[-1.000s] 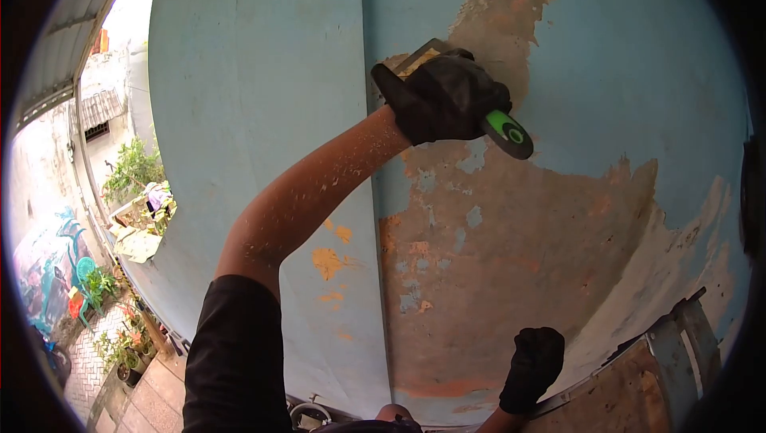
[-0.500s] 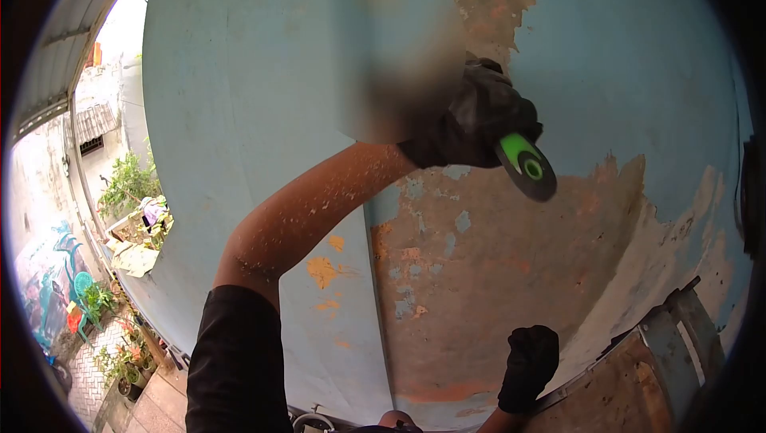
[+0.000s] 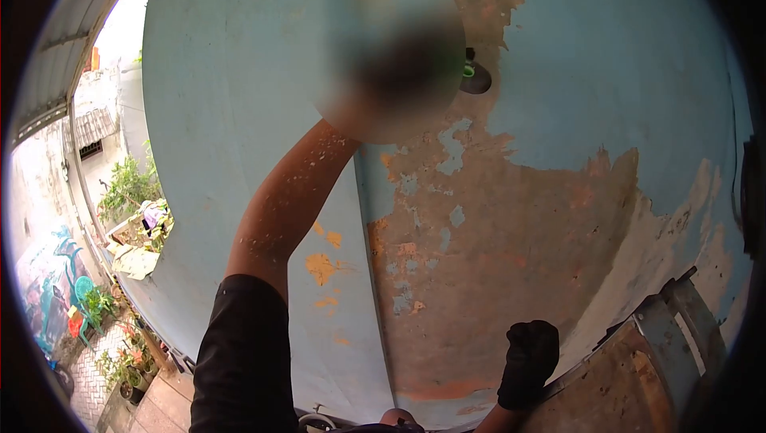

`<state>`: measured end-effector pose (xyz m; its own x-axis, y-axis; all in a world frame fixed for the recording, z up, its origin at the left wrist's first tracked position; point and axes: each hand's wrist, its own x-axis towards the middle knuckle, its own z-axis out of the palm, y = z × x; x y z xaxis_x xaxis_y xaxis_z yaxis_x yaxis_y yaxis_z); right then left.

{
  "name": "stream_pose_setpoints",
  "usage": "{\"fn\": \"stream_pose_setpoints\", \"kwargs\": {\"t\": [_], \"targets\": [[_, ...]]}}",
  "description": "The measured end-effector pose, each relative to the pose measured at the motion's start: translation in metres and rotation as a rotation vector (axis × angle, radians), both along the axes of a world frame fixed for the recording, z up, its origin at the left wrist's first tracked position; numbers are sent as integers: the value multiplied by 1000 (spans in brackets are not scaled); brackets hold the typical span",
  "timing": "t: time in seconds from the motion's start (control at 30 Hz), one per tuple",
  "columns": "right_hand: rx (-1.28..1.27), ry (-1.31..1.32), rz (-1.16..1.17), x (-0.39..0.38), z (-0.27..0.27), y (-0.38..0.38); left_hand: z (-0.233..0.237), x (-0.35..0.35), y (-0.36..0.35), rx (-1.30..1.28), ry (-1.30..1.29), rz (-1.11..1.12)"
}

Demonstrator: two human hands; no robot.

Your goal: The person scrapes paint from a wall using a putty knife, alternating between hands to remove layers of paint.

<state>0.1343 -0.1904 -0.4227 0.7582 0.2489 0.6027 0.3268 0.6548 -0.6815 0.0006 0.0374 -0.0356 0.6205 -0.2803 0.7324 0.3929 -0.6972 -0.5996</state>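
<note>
My left hand (image 3: 403, 58), in a dark glove, is raised against the upper wall and mostly hidden by a round blur. From the blur's right side sticks out the end of a black and green handle (image 3: 476, 78), held by this hand; the tool's other end cannot be seen. Around it, the light blue paint (image 3: 574, 98) of the wall is broken by a large bare brown patch (image 3: 511, 234) with ragged edges. Low on the right, my right hand (image 3: 531, 361), in a black glove, is closed in a fist in front of the wall, with nothing visible in it.
A worn wooden and metal piece of furniture (image 3: 606, 385) stands at the lower right. A blue panel edge (image 3: 375, 289) runs down the wall's middle. Beyond the wall on the left are potted plants (image 3: 128, 369), a tiled path (image 3: 104, 369) and a painted wall (image 3: 48, 273).
My left hand and the handle have moved up and to the left, and the glove has passed behind the blur. My right hand has hardly moved.
</note>
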Motion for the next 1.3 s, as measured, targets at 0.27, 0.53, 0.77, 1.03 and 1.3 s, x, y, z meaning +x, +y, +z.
{"fn": "stream_pose_setpoints", "kwargs": {"t": [0.27,0.53,0.77,1.03,1.3], "targets": [[-235,-374,-302,2,9,-7,-15,20,-5,205,-32,-193],[-137,0,102,0,4,-10,-53,31,-68,-841,-255,-1114],[-150,92,176,-2,7,-10,-76,43,-24,-982,-606,-1293],[-237,131,147,0,6,0,-64,37,-10,-951,-659,-1267],[-307,11,70,0,9,-1,-71,39,-28,-1039,-581,-1250]]}}
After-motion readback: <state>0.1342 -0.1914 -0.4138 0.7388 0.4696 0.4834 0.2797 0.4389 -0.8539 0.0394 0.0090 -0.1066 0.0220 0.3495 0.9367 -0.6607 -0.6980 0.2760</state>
